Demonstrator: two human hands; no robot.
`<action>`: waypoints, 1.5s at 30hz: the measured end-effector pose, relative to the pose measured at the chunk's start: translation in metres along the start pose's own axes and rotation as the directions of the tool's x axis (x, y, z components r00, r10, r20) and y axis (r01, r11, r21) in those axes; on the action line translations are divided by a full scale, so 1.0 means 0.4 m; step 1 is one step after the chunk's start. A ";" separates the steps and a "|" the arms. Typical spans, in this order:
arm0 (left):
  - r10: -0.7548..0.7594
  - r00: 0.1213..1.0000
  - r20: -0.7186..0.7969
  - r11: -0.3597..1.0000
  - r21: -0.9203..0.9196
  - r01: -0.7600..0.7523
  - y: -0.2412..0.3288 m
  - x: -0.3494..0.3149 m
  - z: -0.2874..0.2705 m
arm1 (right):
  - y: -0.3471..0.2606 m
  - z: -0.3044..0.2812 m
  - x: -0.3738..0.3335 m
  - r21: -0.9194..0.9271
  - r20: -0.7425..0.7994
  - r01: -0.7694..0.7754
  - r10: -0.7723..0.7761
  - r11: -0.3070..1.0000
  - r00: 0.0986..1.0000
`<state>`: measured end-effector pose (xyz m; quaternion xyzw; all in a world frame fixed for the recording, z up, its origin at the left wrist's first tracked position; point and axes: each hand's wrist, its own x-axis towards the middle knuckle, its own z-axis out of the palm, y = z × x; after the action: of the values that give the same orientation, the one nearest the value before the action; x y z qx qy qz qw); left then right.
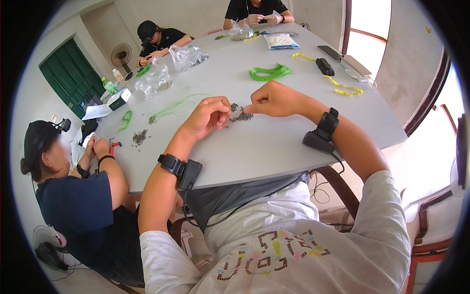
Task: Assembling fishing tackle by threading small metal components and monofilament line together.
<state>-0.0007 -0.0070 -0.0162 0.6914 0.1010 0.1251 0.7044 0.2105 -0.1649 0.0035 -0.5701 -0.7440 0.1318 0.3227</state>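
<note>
My left hand (210, 117) is held over the grey table with its fingers curled closed. Whatever sits in its grip is too small to make out. Opposite it, my right hand (274, 100) has thumb and forefinger pinched together, fingertips down at the edge of a pile of small dark grey pieces (242, 116). I cannot tell what, if anything, is in that pinch. Thin green strands (178, 106) lie loosely to the left of my left hand. Beyond my right hand rests a looped bundle of green strands (270, 72).
Another dark pile (140, 137) and red-handled pliers (115, 146) lie near a co-worker (83, 196) on my left. Two people sit across the table (293, 142). Plastic bags (155, 78), a white packet (281, 41), yellow measuring tape (348, 90) and a phone (329, 53) lie farther off.
</note>
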 end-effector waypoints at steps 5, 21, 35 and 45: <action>-0.021 1.000 0.007 0.999 0.048 0.021 -0.002 0.001 0.000 | 0.003 -0.007 -0.003 -0.033 0.046 0.033 -0.031 0.999 0.998; -0.026 0.999 0.045 0.998 0.063 0.023 -0.001 0.002 -0.018 | 0.013 -0.016 -0.001 -0.049 0.036 0.145 -0.143 0.988 0.989; 0.029 0.977 0.211 0.996 -0.091 -0.009 0.007 -0.010 0.006 | -0.016 0.009 -0.008 0.038 -0.081 0.151 -0.148 0.988 0.986; 0.127 0.963 0.239 0.992 -0.030 -0.124 0.003 -0.018 -0.026 | -0.037 0.026 -0.004 0.244 0.049 0.011 -0.023 0.970 0.999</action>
<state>-0.0109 0.0005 -0.0153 0.7013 -0.0299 0.0856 0.7071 0.1929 -0.1692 0.0037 -0.5163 -0.7351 0.2339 0.3720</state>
